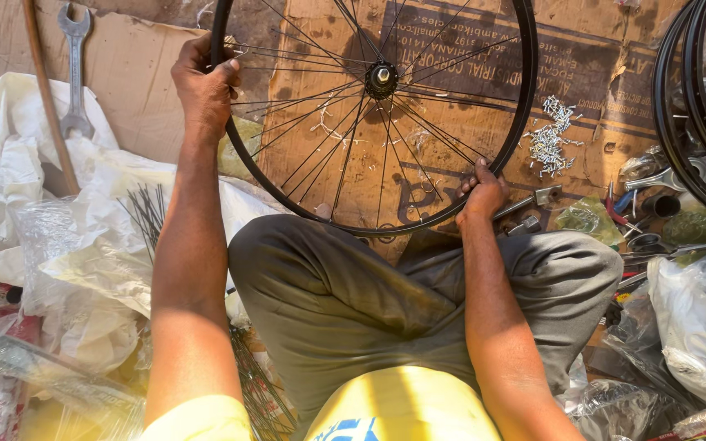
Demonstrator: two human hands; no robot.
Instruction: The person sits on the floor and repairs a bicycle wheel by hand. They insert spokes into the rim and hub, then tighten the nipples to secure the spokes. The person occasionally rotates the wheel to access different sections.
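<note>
Gripping the spoked wheel rim (pixel 525 98) upright against my knees, left hand (pixel 204 82) clamped on its upper edge and right hand (pixel 482 194) pinching low, I could let it roll sideways if either hold loosens.

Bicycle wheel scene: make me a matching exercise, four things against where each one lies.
Things:
1. wrench
2. pile of spoke nipples
3. left hand
4. right hand

Places:
A. on the wheel rim's lower right
B. top left, on cardboard
C. on the rim's upper left
D. on cardboard just right of the rim

Pairs: 1-B, 2-D, 3-C, 4-A
</note>
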